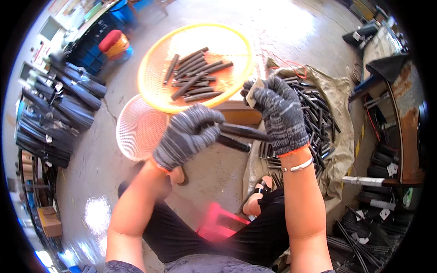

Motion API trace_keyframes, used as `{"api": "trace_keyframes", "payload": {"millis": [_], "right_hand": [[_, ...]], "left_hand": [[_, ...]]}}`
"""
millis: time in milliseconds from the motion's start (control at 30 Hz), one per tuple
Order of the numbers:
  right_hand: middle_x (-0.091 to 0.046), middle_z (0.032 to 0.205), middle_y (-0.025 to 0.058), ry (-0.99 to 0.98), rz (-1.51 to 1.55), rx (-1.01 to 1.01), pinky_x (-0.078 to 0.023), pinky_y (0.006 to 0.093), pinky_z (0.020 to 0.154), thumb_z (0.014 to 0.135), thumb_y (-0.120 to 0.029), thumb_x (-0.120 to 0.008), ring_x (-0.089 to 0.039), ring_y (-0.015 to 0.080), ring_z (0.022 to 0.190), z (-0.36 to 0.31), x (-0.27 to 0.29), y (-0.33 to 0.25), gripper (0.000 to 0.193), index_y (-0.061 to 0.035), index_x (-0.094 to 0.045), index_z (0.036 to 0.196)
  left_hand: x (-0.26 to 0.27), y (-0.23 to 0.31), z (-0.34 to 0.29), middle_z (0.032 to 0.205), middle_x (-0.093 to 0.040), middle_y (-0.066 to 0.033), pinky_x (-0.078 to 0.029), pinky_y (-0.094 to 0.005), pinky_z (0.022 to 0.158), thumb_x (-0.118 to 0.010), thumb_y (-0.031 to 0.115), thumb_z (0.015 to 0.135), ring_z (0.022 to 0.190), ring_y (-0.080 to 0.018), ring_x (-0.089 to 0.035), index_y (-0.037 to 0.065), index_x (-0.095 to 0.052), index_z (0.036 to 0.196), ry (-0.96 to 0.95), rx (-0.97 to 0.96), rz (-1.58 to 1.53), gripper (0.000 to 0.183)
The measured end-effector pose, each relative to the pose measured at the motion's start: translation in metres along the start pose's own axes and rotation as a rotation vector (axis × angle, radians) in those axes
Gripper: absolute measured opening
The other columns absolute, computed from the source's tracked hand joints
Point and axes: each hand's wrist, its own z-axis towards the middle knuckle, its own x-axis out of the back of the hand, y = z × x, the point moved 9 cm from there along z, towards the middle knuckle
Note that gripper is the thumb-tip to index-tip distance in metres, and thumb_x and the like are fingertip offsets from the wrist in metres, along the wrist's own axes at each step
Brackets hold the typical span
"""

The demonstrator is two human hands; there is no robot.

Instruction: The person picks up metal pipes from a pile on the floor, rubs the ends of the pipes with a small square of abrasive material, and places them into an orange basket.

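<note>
My left hand [187, 136], in a grey striped knit glove, is closed around the near ends of two short black tubes [245, 132]. They point right, toward my right wrist. My right hand [283, 114], gloved alike with an orange cuff, pinches a small flat beige piece [256, 93] between thumb and fingers; its exact kind is unclear. Beyond my hands a yellow-orange mesh basket [152, 98] holds several similar black tubes [195, 75] in a loose pile. To the right, a heap of short black tubes [314, 107] lies on a tan sack cloth [343, 123].
A smaller pinkish-white basket [139, 127] sits left of the big one. Bundles of long black tubes [63, 100] stand at far left, with more bundles [364, 236] at lower right. A pink stool [218, 223] is between my legs. A rusty-sided table [405, 109] stands right.
</note>
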Motion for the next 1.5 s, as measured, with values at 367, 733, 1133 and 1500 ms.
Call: {"api": "trace_keyframes", "payload": {"millis": [367, 733, 1133, 1500], "right_hand": [[-0.064, 0.085, 0.0085, 0.097, 0.082, -0.043, -0.048, 0.0284, 0.077, 0.089, -0.008, -0.057, -0.059, 0.0153, 0.078, 0.004, -0.056, 0.045, 0.006, -0.003, -0.057, 0.086], [-0.061, 0.086, 0.0073, 0.205, 0.667, -0.464, -0.053, 0.0368, 0.078, 0.083, -0.009, -0.055, -0.062, 0.0218, 0.082, 0.002, -0.113, 0.131, 0.009, -0.0041, -0.057, 0.091], [-0.064, 0.094, 0.0062, -0.206, -0.073, 0.073, -0.049, 0.0273, 0.079, 0.084, 0.006, -0.06, -0.06, 0.0131, 0.087, 0.012, -0.089, 0.041, 0.011, -0.0022, -0.056, 0.09], [-0.063, 0.1, 0.0116, -0.294, -0.325, 0.274, -0.048, 0.0277, 0.079, 0.074, 0.011, -0.064, -0.06, 0.0173, 0.092, -0.004, -0.082, 0.026, 0.022, -0.0016, -0.049, 0.083]], "left_hand": [[0.1, -0.007, -0.014, 0.095, -0.064, -0.0045, -0.048, -0.0238, 0.081, -0.058, -0.002, 0.083, 0.087, -0.0101, -0.058, -0.002, -0.064, 0.102, 0.535, -0.138, -0.256, 0.019], [0.089, -0.056, -0.007, 0.091, -0.062, -0.0025, -0.049, -0.0263, 0.075, -0.065, 0.008, 0.085, 0.083, -0.012, -0.06, 0.001, -0.062, 0.109, 0.556, 0.065, -0.785, 0.026], [0.062, -0.053, -0.014, 0.1, -0.066, -0.0023, -0.051, -0.0267, 0.079, -0.066, 0.007, 0.087, 0.09, -0.0104, -0.06, 0.006, -0.058, 0.123, 0.219, 0.137, -0.39, 0.037], [0.047, -0.029, -0.001, 0.092, -0.062, -0.0102, -0.049, -0.0324, 0.077, -0.074, 0.009, 0.078, 0.084, -0.0223, -0.06, 0.001, -0.063, 0.108, 0.255, -0.096, 0.1, 0.034]]}}
